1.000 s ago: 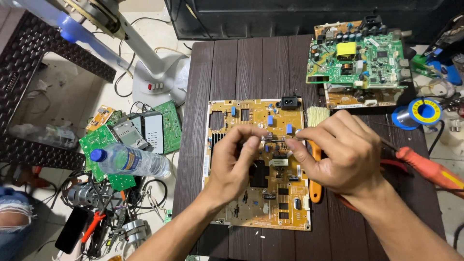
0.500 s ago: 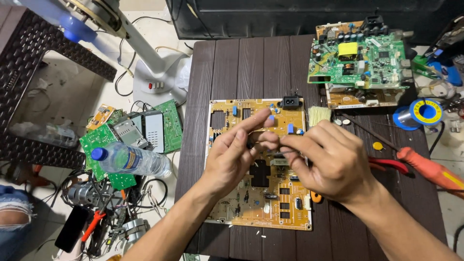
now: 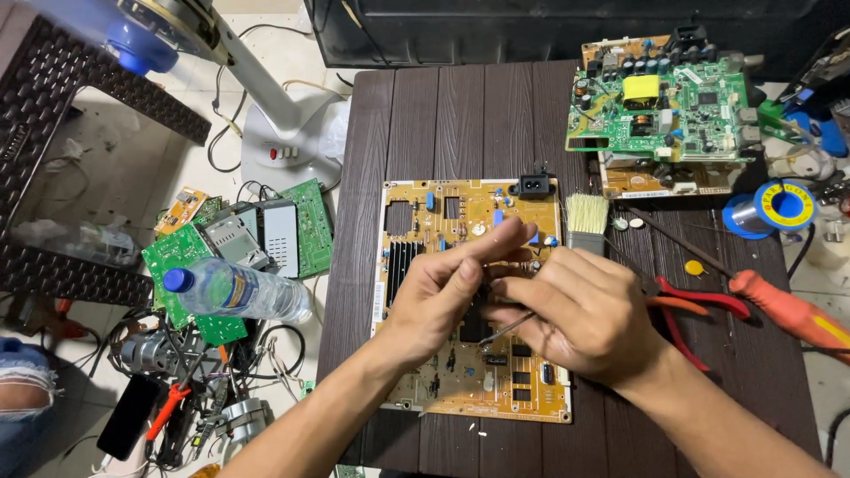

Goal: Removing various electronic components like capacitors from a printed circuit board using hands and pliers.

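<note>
A: Over the middle of the yellow board, both hands meet; the left hand has its thumb and forefinger pinched together, but what is between them is too small to tell; the right hand is closed around a thin metal tool, maybe tweezers, and its tip points down and to the left toward the black part of the board.

B: And the board itself, where does it lie?

A: Flat on the dark table, near the front edge; a brush touches its right upper corner; red pliers and an orange screwdriver lie just to the right.

B: How to do this step well, you think?

A: I would rest both wrists on the board edge, so the tip does not shake; keep the tool low and almost flat; the 2 hands should stay close, 1 steadying and 1 working; also press gently, because the small parts around can bend.

B: Any risk?

A: A slip can scratch the tracks, I think.
</note>
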